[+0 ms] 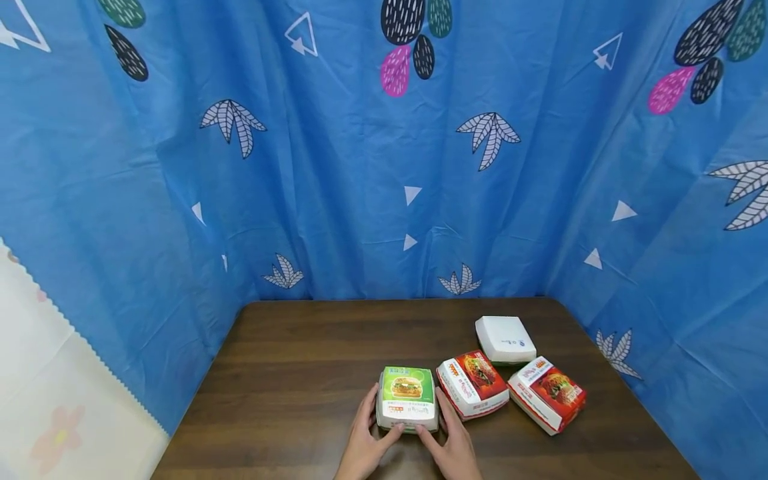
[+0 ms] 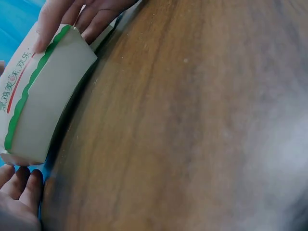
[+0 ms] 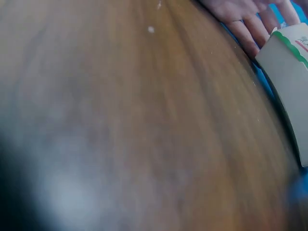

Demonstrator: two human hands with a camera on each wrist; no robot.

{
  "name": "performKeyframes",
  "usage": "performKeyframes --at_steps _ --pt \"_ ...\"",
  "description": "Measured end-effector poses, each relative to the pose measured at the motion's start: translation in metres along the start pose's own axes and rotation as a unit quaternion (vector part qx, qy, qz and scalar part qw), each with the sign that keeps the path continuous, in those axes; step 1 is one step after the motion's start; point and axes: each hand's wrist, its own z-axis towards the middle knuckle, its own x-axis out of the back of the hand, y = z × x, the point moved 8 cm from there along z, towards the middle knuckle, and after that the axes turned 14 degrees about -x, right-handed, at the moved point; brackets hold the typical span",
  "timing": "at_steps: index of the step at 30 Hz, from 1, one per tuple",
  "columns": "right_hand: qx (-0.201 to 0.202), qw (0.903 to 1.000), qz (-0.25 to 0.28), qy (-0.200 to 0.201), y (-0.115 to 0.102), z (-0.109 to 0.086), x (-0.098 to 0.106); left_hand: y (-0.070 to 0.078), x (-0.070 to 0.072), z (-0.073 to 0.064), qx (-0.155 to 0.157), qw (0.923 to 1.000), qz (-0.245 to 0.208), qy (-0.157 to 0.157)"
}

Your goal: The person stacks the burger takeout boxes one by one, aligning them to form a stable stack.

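In the head view a green-and-white burger box point(image 1: 407, 397) with a burger picture on its lid is at the near middle of the table, its lid closed. My left hand point(image 1: 365, 437) holds its left side, fingers along the wall and thumb at the front edge. On the other side my right hand point(image 1: 451, 443) mirrors this, thumb also at the front. The left wrist view has the white front wall of the burger box point(image 2: 57, 91) under a green scalloped lid edge, with fingers at both ends. Part of the burger box point(image 3: 288, 82) also shows at the right wrist view's edge.
To the right lie a red-and-white box point(image 1: 473, 385), another red-and-white box point(image 1: 547, 395) turned at an angle, and a plain white box point(image 1: 505, 339) behind them. The brown wooden table point(image 1: 288, 387) backs onto a blue patterned curtain point(image 1: 348, 200).
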Motion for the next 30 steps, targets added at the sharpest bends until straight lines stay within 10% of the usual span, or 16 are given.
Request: performKeyframes --at_steps 30 --pt "0.007 0.9973 -0.029 0.068 0.006 -0.008 -0.001 0.003 0.008 -0.007 -0.021 0.9989 0.020 0.037"
